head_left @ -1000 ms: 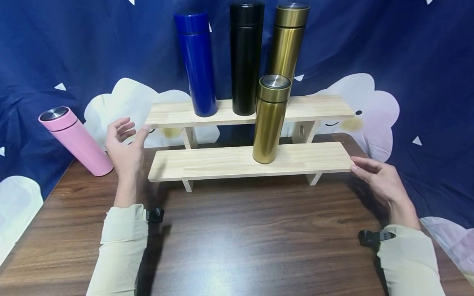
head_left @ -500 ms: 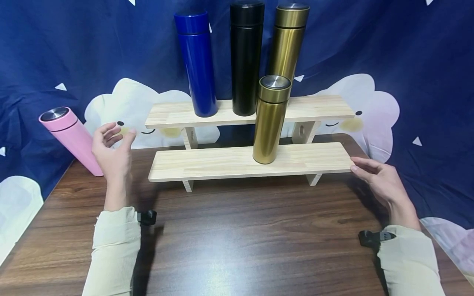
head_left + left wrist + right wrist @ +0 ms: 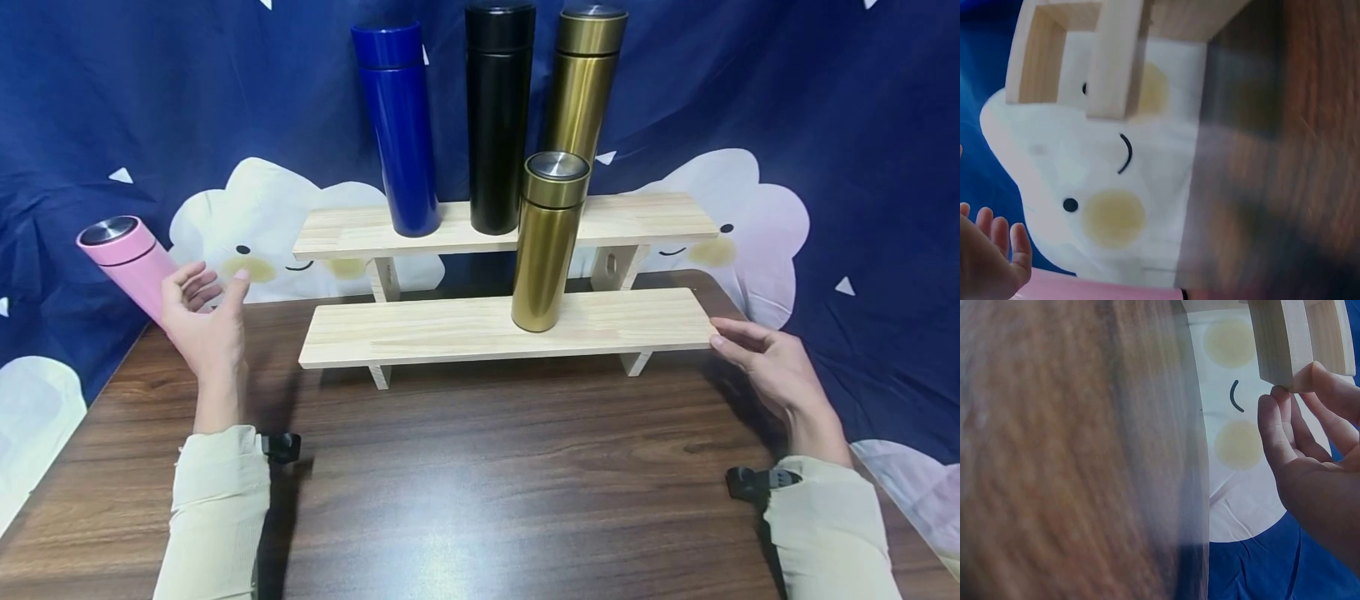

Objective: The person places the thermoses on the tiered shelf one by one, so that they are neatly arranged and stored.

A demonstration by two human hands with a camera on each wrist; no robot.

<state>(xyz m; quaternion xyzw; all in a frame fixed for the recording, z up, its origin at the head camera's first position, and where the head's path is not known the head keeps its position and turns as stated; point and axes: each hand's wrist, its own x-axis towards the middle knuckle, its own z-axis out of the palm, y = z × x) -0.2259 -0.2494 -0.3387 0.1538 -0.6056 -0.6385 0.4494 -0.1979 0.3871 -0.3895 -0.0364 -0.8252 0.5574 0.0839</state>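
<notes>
My left hand (image 3: 206, 325), fingers loosely bent and apart with nothing between them, is at the left of the table, palm towards the shelf. Behind it leans the pink thermos (image 3: 129, 258), whose lower part the hand hides; its side also shows below the hand in the left wrist view. At the other end, my right hand (image 3: 776, 371) holds the end of the lower board of the two-tier wooden shelf (image 3: 420, 329) with its fingertips. In the right wrist view, a fingertip (image 3: 1317, 370) overlaps the board's edge and others meet its end.
A blue thermos (image 3: 397, 133), a black thermos (image 3: 498, 125) and a gold thermos (image 3: 588, 92) stand on the upper tier. A shorter gold thermos (image 3: 551, 246) stands on the lower one. Behind the brown table (image 3: 487, 492) hangs a blue curtain (image 3: 810, 100) with clouds.
My left hand has moved left, away from the shelf's left end and in front of the pink thermos. My right hand stays at the lower board's end.
</notes>
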